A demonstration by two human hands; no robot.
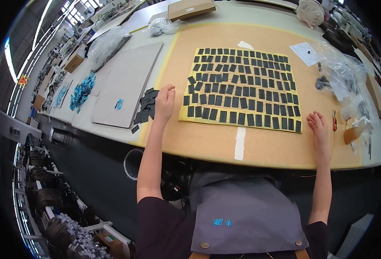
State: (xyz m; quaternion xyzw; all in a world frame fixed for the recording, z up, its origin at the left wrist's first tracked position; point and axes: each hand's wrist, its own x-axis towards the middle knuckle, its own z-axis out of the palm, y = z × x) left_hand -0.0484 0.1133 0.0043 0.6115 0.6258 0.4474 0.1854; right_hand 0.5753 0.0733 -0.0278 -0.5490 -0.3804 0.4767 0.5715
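Note:
My left hand (168, 97) is beside the left edge of a yellow board (183, 116), fingers held together; whatever they may hold is hidden. Many black rectangular pieces (251, 105) lie on the board in rows, some slightly askew. A loose heap of similar black pieces (148, 103) lies just left of that hand. My right hand (318, 123) hovers near the board's lower right corner, fingers apart and slightly curled, with nothing visible in them. An orange-handled tool (334, 121) lies to its right.
At left are a grey sheet (121, 77) with a small blue item, a turquoise pile (81, 90) and a clear bag (106, 47). A cardboard box (192, 8) sits behind. Plastic bags (337, 69), white paper (302, 52) and an amber container (353, 134) are at right.

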